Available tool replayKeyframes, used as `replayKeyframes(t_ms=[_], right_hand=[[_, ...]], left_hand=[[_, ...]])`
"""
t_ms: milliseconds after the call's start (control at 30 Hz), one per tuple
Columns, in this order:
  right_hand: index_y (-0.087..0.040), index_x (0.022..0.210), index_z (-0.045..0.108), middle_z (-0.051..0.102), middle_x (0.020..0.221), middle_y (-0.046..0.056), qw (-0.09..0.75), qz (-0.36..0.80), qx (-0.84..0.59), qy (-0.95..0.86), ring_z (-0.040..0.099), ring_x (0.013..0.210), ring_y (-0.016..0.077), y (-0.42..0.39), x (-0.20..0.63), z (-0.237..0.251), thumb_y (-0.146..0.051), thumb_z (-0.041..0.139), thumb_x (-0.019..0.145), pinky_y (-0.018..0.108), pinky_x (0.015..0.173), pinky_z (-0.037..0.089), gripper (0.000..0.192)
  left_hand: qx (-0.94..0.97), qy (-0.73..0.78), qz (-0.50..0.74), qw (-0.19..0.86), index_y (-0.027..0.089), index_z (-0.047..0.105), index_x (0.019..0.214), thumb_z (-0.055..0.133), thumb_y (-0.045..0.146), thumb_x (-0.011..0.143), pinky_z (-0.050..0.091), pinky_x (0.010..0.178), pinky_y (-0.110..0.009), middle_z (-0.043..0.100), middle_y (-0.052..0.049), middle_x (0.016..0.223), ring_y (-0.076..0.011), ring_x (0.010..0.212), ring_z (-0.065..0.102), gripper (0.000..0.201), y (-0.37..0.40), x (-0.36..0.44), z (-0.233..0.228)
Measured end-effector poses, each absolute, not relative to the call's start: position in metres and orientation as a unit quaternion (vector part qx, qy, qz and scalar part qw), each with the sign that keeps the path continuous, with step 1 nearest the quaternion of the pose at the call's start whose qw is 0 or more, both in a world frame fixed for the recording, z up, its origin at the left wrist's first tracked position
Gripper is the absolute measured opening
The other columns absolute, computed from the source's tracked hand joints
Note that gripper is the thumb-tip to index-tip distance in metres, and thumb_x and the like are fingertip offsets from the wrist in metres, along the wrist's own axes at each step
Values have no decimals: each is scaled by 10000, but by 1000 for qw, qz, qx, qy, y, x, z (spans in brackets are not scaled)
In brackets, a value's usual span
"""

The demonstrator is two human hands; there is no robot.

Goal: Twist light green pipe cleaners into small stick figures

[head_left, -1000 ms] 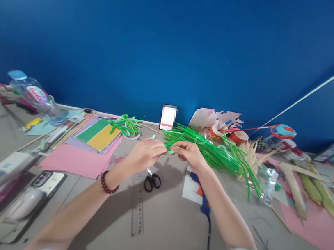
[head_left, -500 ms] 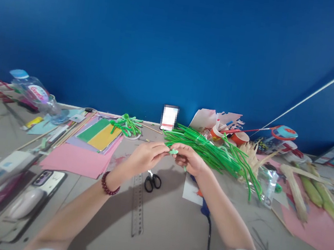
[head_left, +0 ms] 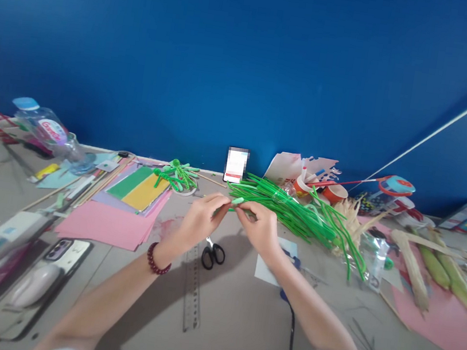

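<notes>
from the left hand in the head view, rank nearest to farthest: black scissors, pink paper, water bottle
From the left hand:
1. black scissors, just below it on the table
2. pink paper, to its left
3. water bottle, lying at the far left by the wall

Scissors (head_left: 214, 253) right of ruler (head_left: 192, 288)

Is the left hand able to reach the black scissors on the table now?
Probably yes. The black scissors lie on bare table just below the left hand, nothing between. But that hand and the right hand pinch a small green piece, so it must release first.
</notes>
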State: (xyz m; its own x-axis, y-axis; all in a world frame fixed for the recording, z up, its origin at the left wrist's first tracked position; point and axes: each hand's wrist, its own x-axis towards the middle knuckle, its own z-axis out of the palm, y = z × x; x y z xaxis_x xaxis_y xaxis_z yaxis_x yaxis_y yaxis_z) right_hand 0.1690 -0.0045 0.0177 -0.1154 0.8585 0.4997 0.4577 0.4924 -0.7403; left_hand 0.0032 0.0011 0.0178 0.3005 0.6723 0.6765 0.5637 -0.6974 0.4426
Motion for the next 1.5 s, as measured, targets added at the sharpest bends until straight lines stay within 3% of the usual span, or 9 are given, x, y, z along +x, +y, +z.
replayKeyframes(t_ms=[100, 167, 367, 500, 600, 800, 967, 1133, 1500], right_hand=[[-178, 791, 657, 673, 729, 55, 410, -17, -447, -795, 576, 706, 173, -11, 170, 19, -175, 502, 871, 274, 631, 422, 174], [-173, 800, 655, 661, 705, 53, 366, -104, -434, -817, 548, 690, 173, -14, 171, 21, -143, 481, 883, 277, 620, 409, 195], [-168, 808, 643, 644, 714, 55, 308, -177, -375, -856, 519, 724, 177, -14, 180, 34, -135, 447, 913, 291, 642, 402, 225], [-184, 872, 652, 676, 826, 62, 317, -180, -329, -871, 561, 830, 188, -10, 187, 42, -156, 438, 924, 313, 706, 420, 221], [-199, 899, 660, 696, 947, 68, 360, -103, -322, -870, 586, 924, 196, -8, 190, 43, -169, 434, 924, 333, 783, 446, 229], [-207, 831, 677, 707, 823, 35, 432, 204, -398, -783, 644, 786, 170, -5, 189, 41, -255, 546, 872, 287, 722, 494, 146], [-171, 725, 672, 670, 663, 19, 404, 466, -423, -664, 629, 618, 148, 6, 196, 41, -340, 699, 734, 269, 594, 482, 171], [-149, 685, 666, 639, 608, 1, 329, 675, -354, -558, 615, 566, 125, 15, 204, 38, -335, 768, 648, 249, 554, 468, 215], [-170, 740, 573, 600, 549, -31, 351, 772, -299, -437, 523, 497, 73, 9, 186, 25, -299, 759, 664, 180, 487, 368, 239]], left_hand=[[813, 394, 429, 15, 169, 575, 856, 428, 186, 920, 433, 611, -220, 627, -38, 773, -120, 693, 575, 161, 3, 2, 13], [821, 401, 403, -42, 169, 572, 838, 423, 155, 915, 417, 589, -217, 628, -33, 756, -120, 680, 574, 168, 4, 2, 12], [840, 397, 311, -201, 159, 558, 861, 444, 70, 876, 373, 509, -240, 597, -19, 703, -148, 664, 562, 145, 0, 1, 13], [861, 353, 272, -244, 145, 550, 895, 441, 47, 866, 439, 586, -263, 583, -19, 726, -162, 685, 549, 150, -2, 0, 17], [879, 309, 251, -261, 133, 549, 898, 443, 39, 861, 462, 622, -277, 592, -27, 768, -162, 697, 545, 146, -4, -2, 23], [898, 276, 225, -257, 119, 557, 947, 422, 42, 870, 434, 551, -271, 605, -43, 803, -166, 721, 553, 174, -5, -6, 30], [906, 260, 241, -233, 135, 565, 886, 383, 55, 887, 407, 514, -252, 581, -30, 747, -150, 696, 543, 199, -6, -6, 29], [914, 230, 265, -204, 147, 568, 869, 411, 82, 891, 421, 538, -233, 600, -25, 757, -134, 693, 550, 171, -13, -4, 35], [862, 284, 405, -108, 168, 581, 966, 457, 91, 876, 502, 711, -255, 666, -59, 860, -142, 782, 627, 171, -10, -3, 26]])
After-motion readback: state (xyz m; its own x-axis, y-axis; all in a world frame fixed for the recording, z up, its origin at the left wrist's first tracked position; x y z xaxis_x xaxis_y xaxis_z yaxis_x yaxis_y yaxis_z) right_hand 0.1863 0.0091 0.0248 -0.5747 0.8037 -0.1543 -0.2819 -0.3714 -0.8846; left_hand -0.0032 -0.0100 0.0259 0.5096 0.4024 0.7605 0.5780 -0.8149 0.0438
